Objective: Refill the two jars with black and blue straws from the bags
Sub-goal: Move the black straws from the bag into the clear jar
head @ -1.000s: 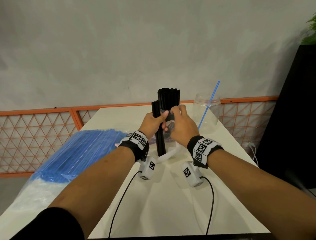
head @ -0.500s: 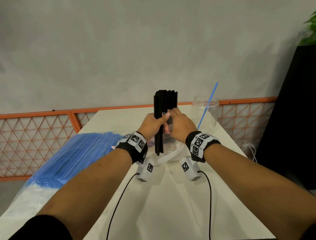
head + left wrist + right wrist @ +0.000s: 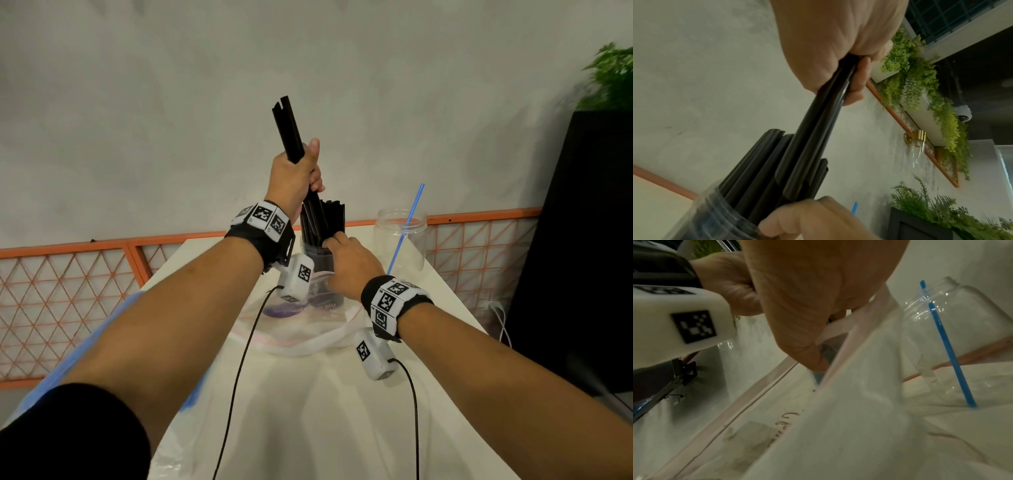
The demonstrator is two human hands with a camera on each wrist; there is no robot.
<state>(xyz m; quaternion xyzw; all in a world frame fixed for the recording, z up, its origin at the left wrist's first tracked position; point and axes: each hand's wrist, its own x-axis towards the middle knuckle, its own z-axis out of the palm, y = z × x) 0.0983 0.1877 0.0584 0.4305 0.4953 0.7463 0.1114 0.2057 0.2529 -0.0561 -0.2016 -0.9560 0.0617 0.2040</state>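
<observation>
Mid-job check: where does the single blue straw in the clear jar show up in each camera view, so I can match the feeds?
Head: the blue straw leans in the clear jar, right of centre, beyond the right hand.
Left wrist: only its blue tip shows, low and right of centre, past the right hand.
Right wrist: the straw runs diagonally through the jar at right.
Shared landmark: the right hand.

Left hand raised, fist clenched; right hand lower.

jar base behind right hand
</observation>
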